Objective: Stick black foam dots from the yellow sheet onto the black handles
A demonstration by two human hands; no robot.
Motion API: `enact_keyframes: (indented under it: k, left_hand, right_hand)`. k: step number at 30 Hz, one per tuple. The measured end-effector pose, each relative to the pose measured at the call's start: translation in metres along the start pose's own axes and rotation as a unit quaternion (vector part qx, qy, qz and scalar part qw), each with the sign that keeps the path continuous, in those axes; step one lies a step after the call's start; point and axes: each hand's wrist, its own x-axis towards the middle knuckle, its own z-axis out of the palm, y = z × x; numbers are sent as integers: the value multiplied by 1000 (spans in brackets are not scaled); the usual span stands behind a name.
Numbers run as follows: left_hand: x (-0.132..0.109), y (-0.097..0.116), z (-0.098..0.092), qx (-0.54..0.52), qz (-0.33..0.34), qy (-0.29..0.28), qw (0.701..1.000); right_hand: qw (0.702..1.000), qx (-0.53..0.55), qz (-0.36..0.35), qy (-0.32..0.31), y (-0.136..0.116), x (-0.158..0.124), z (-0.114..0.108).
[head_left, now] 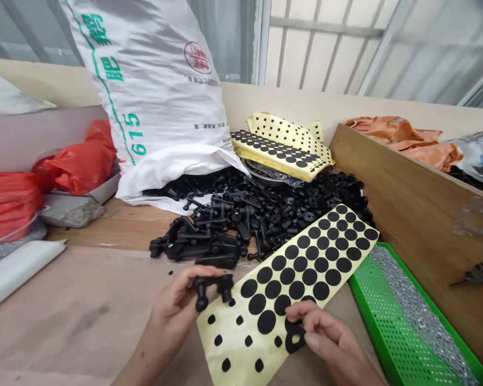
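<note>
My left hand [185, 300] grips a small black plastic arm with ball ends [212, 284], holding it over the left edge of a yellow sticker sheet [221, 364]. My right hand [326, 335] pinches a black ring-shaped sticker [294, 336] above the sheet's lower right edge. Light shows through the hole in the sticker, and whether it still touches the sheet I cannot tell. Rows of large black round stickers [266, 321] cover the upper part of the sheet. At its near end only small black dots [226, 364] sit on the yellow backing.
Black plastic parts [241, 214] lie heaped behind my hands, some spilling from a white woven sack [161, 91]. More sticker sheets [282, 147] rest on the heap. A green basket [406, 321] with small metal pieces stands right, beside a wooden board [418, 187]. Red bags [76, 166] sit left.
</note>
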Motion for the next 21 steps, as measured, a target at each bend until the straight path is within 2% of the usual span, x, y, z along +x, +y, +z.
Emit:
enact_keyframes:
  k: [2, 6, 9, 12, 14, 19, 21]
  left_hand:
    - [-14, 0, 9, 2, 42, -44, 998]
    - [-43, -4, 16, 82, 142, -146, 976]
    - [-55, 2, 14, 124, 155, -192, 961]
    - [-57, 10, 17, 157, 130, -233, 951]
    - [-55, 9, 25, 171, 110, -232, 951]
    - [-51, -5, 50, 193, 84, -144, 967]
    - [-48, -7, 54, 196, 83, -133, 968]
  right_hand:
    - [999, 37, 16, 1, -1, 1, 1]
    - [999, 45, 21, -24, 0, 2, 3]
    - [997, 48, 26, -51, 3, 4, 10]
    - [996, 43, 32, -65, 5, 7, 20]
    - [996, 43, 36, -72, 5, 9, 26]
    - [996, 39, 43, -67, 6, 11, 27]
    - [996, 39, 40, -64, 6, 12, 25]
